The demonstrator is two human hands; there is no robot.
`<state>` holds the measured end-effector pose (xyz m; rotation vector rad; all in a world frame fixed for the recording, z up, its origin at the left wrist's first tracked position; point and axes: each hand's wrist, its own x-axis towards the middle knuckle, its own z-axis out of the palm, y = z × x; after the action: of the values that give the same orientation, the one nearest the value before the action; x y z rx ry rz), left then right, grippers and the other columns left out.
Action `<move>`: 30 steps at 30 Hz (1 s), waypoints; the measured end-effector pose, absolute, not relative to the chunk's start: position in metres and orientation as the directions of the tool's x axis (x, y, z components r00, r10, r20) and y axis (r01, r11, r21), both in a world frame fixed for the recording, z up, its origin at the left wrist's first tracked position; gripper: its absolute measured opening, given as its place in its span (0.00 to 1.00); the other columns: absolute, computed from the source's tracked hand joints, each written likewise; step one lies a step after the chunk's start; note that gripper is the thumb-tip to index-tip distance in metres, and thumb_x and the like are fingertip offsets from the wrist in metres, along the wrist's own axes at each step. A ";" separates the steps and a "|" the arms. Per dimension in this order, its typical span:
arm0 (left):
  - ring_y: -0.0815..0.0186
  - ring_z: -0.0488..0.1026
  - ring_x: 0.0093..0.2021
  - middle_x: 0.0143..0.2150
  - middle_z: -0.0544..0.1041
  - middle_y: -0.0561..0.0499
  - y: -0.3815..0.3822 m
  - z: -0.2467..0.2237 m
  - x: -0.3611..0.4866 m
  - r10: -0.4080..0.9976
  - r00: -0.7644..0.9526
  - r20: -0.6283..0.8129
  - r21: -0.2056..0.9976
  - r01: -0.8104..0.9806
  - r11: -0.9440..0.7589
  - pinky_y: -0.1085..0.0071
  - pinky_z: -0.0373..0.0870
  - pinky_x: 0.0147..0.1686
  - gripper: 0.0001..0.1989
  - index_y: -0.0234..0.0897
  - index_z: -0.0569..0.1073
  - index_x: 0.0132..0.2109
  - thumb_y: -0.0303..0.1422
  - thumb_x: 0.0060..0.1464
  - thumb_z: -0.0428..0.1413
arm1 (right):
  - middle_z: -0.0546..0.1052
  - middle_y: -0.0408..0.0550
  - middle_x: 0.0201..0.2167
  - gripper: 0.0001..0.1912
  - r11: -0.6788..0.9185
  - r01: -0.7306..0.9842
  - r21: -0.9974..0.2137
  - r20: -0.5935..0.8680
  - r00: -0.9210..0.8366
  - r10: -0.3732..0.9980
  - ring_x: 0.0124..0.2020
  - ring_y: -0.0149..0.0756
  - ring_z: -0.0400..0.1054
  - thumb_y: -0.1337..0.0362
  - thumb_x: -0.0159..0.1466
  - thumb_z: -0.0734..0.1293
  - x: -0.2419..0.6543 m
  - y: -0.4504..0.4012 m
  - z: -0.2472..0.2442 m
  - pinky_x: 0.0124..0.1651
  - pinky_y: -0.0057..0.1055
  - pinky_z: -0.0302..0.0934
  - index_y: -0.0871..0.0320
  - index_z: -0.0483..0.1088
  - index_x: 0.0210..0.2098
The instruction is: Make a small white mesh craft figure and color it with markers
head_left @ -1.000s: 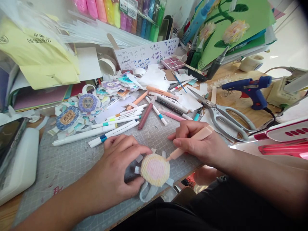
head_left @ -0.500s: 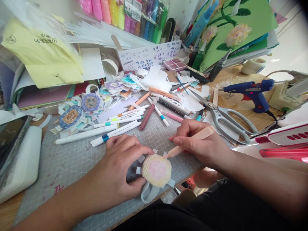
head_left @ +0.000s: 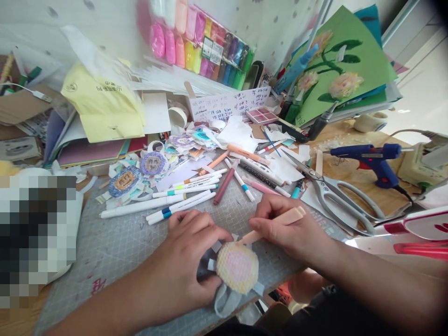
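My left hand [head_left: 191, 259] grips a small round patch [head_left: 237, 267] by its left edge, thumb below and fingers above. The patch has a bumpy weave, pale yellow around a pink centre, with whitish strips sticking out from its rim. A peach marker pen [head_left: 285, 218] is pinched in my right hand [head_left: 292, 228], its tip at the patch's upper edge. Both hands are low over the grey cutting mat [head_left: 119, 247]. Just beyond them lie several white markers [head_left: 182, 205] and a dark red pen [head_left: 226, 183].
Finished-looking patches, one blue-brown [head_left: 124, 181] and one purple [head_left: 153, 163], lie at the left among paper scraps. Grey scissors [head_left: 327, 191] and a blue glue gun [head_left: 367, 156] are at the right. Coloured clay packs [head_left: 199, 44] stand at the back. A pixelated area covers the left edge.
The camera view has swung up and left, so everything appears lower and farther right. Both hands keep their grips, and the pen tip stays at the patch's upper edge.
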<state>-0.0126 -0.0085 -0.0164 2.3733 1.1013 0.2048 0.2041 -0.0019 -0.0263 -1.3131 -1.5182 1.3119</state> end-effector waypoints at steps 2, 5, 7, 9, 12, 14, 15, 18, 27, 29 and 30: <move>0.58 0.64 0.43 0.38 0.68 0.53 -0.008 -0.016 -0.012 0.754 0.652 -0.077 0.521 0.671 -0.527 0.58 0.53 0.46 0.19 0.45 0.70 0.44 0.25 0.41 0.56 | 0.61 0.36 0.15 0.14 -0.009 0.230 -0.973 -0.056 -0.196 0.979 0.18 0.24 0.51 0.63 0.55 0.68 0.203 -0.002 -0.026 0.19 0.24 0.44 0.57 0.60 0.18; 0.58 0.64 0.44 0.39 0.69 0.53 -0.008 -0.014 -0.012 0.757 0.647 -0.095 0.537 0.674 -0.508 0.58 0.53 0.47 0.18 0.44 0.70 0.43 0.26 0.41 0.56 | 0.62 0.36 0.15 0.14 -0.009 0.202 -0.979 -0.054 -0.215 0.975 0.18 0.25 0.52 0.61 0.55 0.68 0.201 -0.002 -0.026 0.20 0.24 0.46 0.57 0.61 0.20; 0.58 0.64 0.43 0.38 0.69 0.53 -0.007 -0.014 -0.012 0.753 0.648 -0.114 0.541 0.676 -0.500 0.58 0.53 0.47 0.18 0.43 0.70 0.42 0.26 0.41 0.55 | 0.64 0.37 0.16 0.13 -0.007 0.215 -0.977 -0.056 -0.221 0.974 0.19 0.26 0.54 0.61 0.55 0.68 0.200 -0.002 -0.026 0.20 0.24 0.47 0.57 0.61 0.20; 0.58 0.64 0.44 0.39 0.69 0.53 -0.006 -0.014 -0.012 0.751 0.649 -0.122 0.543 0.677 -0.497 0.57 0.52 0.47 0.18 0.43 0.70 0.42 0.27 0.41 0.56 | 0.64 0.37 0.17 0.13 0.005 0.221 -0.975 -0.036 -0.183 0.982 0.19 0.26 0.55 0.61 0.56 0.68 0.200 -0.003 -0.026 0.21 0.24 0.49 0.57 0.62 0.20; 0.57 0.64 0.44 0.38 0.69 0.54 -0.005 -0.016 -0.012 0.758 0.643 -0.114 0.554 0.674 -0.488 0.57 0.51 0.48 0.18 0.44 0.70 0.42 0.28 0.40 0.56 | 0.65 0.38 0.17 0.13 -0.007 0.220 -0.976 -0.051 -0.196 0.979 0.19 0.27 0.55 0.60 0.55 0.69 0.198 -0.002 -0.027 0.21 0.25 0.49 0.57 0.62 0.21; 0.57 0.64 0.44 0.38 0.69 0.54 -0.005 -0.016 -0.012 0.763 0.636 -0.117 0.563 0.675 -0.477 0.57 0.51 0.48 0.18 0.44 0.70 0.42 0.28 0.40 0.57 | 0.64 0.37 0.16 0.13 -0.001 0.240 -0.971 -0.055 -0.216 0.975 0.18 0.26 0.54 0.61 0.54 0.69 0.197 -0.002 -0.026 0.20 0.24 0.47 0.57 0.62 0.20; 0.57 0.64 0.44 0.38 0.69 0.54 -0.005 -0.016 -0.011 0.764 0.634 -0.120 0.565 0.676 -0.472 0.57 0.51 0.48 0.17 0.44 0.70 0.42 0.28 0.40 0.57 | 0.64 0.37 0.16 0.13 0.008 0.241 -0.970 -0.042 -0.205 0.978 0.18 0.26 0.53 0.62 0.55 0.68 0.197 -0.001 -0.026 0.20 0.24 0.47 0.57 0.61 0.19; 0.57 0.64 0.44 0.38 0.69 0.54 -0.005 -0.016 -0.011 0.758 0.639 -0.130 0.568 0.674 -0.471 0.57 0.51 0.48 0.17 0.44 0.70 0.42 0.29 0.41 0.57 | 0.64 0.37 0.16 0.13 0.017 0.216 -0.976 -0.025 -0.190 0.982 0.18 0.25 0.53 0.62 0.55 0.68 0.195 -0.001 -0.024 0.20 0.24 0.47 0.57 0.61 0.20; 0.58 0.64 0.44 0.39 0.70 0.54 -0.005 -0.016 -0.012 0.763 0.634 -0.127 0.549 0.686 -0.478 0.59 0.51 0.47 0.17 0.43 0.69 0.41 0.28 0.39 0.57 | 0.64 0.37 0.15 0.13 -0.034 0.141 -0.989 -0.053 -0.130 0.990 0.18 0.27 0.58 0.63 0.55 0.68 0.195 -0.002 -0.029 0.23 0.27 0.53 0.56 0.62 0.18; 0.57 0.64 0.44 0.39 0.70 0.54 -0.005 -0.015 -0.011 0.762 0.633 -0.133 0.546 0.689 -0.477 0.59 0.51 0.47 0.18 0.43 0.69 0.42 0.29 0.39 0.57 | 0.64 0.37 0.15 0.13 -0.047 0.113 -0.993 -0.060 -0.119 0.991 0.19 0.29 0.61 0.63 0.55 0.69 0.196 -0.003 -0.031 0.23 0.27 0.53 0.56 0.62 0.18; 0.57 0.64 0.44 0.39 0.70 0.54 -0.005 -0.015 -0.011 0.761 0.634 -0.136 0.546 0.689 -0.476 0.58 0.52 0.47 0.18 0.44 0.69 0.42 0.29 0.39 0.58 | 0.64 0.37 0.15 0.14 -0.046 0.102 -0.994 -0.058 -0.113 0.992 0.20 0.30 0.62 0.63 0.55 0.69 0.197 -0.003 -0.032 0.24 0.27 0.54 0.56 0.61 0.18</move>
<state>-0.0108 -0.0049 -0.0147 2.2883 1.1304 0.1670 0.1970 -0.0029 -0.0315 -1.2645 -1.3446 1.2858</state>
